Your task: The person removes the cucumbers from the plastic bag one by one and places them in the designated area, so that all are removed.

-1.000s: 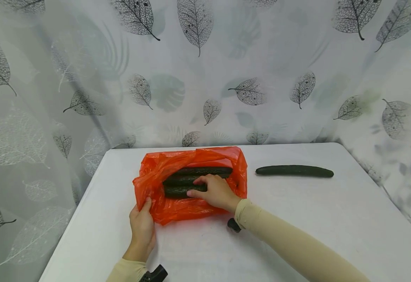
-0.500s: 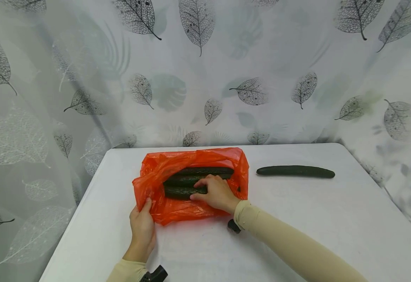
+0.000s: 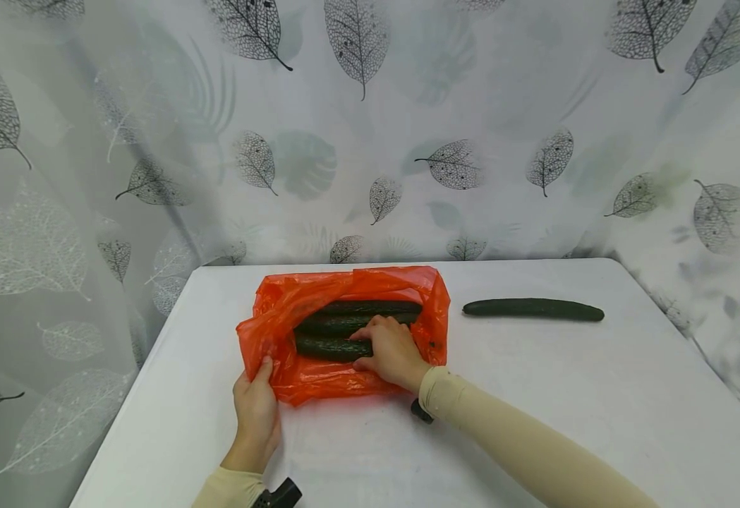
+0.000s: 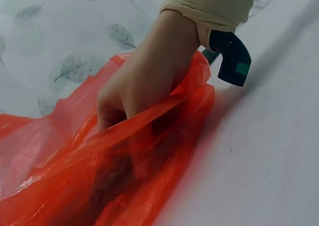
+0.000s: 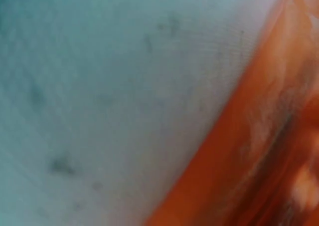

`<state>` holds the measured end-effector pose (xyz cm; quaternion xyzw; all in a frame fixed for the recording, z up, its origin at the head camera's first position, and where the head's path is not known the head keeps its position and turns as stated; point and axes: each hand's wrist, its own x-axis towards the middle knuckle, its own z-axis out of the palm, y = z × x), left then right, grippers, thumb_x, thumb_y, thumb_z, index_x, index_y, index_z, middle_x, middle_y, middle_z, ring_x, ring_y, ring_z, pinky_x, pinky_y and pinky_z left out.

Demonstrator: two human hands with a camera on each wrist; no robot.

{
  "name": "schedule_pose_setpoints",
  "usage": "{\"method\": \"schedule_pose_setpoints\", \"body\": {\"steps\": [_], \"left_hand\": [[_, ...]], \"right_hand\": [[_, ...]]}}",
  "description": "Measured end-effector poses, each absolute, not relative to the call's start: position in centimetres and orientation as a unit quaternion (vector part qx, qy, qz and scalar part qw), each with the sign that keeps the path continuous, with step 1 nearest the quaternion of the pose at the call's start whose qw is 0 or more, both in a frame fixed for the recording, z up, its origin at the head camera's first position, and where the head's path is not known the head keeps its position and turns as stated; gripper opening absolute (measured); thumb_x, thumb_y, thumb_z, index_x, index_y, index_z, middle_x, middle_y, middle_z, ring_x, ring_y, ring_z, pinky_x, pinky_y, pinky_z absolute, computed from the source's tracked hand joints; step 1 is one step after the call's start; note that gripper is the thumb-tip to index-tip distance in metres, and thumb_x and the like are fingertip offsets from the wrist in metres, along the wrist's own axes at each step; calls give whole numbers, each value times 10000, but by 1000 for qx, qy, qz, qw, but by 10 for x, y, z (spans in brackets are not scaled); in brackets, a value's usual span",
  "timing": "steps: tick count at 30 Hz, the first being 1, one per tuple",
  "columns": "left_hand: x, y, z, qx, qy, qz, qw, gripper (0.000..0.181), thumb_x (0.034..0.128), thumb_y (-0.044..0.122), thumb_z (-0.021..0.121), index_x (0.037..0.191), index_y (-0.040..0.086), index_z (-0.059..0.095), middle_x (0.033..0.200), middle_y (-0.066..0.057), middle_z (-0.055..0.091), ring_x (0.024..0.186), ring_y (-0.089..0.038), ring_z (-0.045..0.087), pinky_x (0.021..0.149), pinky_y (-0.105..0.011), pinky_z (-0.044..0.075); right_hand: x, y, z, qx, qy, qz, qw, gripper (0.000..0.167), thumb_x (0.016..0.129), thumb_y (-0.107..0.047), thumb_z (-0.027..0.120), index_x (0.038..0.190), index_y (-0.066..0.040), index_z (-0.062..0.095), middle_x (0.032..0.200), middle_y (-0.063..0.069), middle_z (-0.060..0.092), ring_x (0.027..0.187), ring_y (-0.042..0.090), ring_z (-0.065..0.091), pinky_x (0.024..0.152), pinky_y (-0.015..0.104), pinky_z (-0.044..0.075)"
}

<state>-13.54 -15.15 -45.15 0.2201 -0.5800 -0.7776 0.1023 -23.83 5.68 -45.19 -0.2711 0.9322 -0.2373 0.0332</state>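
An orange-red plastic bag [image 3: 306, 386] lies on its side at the table's middle, its mouth spread wide. Inside it are three dark green cucumbers: a far one [image 3: 370, 307], a middle one [image 3: 326, 326] and a near one [image 3: 328, 348]. My right hand [image 3: 398, 358] reaches into the bag and grips the near cucumber, covering its right end. With the thumb on top, my left hand [image 3: 257, 416] pinches the bag's left edge; its other fingers are hidden. The left wrist view has my right hand [image 4: 144, 84] partly behind the bag's film [image 4: 99, 171]. The right wrist view is blurred.
Another cucumber [image 3: 532, 308] lies on the white table [image 3: 535, 381], to the right of the bag. A leaf-patterned curtain [image 3: 370, 141] hangs behind the table and along its sides. A black wrist camera [image 3: 422, 411] sits under my right wrist.
My right hand has shifted a little to the right and toward me. The near cucumber has moved slightly nearer, away from the middle one. My left hand has stayed in place.
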Motion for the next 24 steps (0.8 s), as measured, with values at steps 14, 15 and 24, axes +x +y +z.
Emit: {"method": "schedule_pose_setpoints", "body": {"steps": [14,15,24], "left_hand": [[-134,-152,-452,221,-570,-784,109,523,1105,215,376,1556,-33,290,1541,-106,363,1392,-232,359,1171,-337,299],[-134,-152,-452,222,-569,-784,113,516,1104,209,376,1548,-43,301,1525,-112,375,1380,-230,368,1170,-330,302],[-134,-148,-454,245,-549,-779,179,457,1095,184,406,1452,-102,409,1289,-70,513,1221,-191,460,1079,-251,394]], "right_hand": [[-237,60,-459,-246,916,-309,68,388,812,-265,871,1170,-207,733,1073,-32,648,1094,213,613,974,448,484],[-237,60,-459,-243,915,-315,73,385,807,-260,875,1161,-212,734,1075,-35,647,1093,209,610,977,444,482],[-236,63,-452,-224,899,-362,98,378,781,-222,894,1125,-255,739,1110,-59,653,1085,190,598,970,412,476]]}}
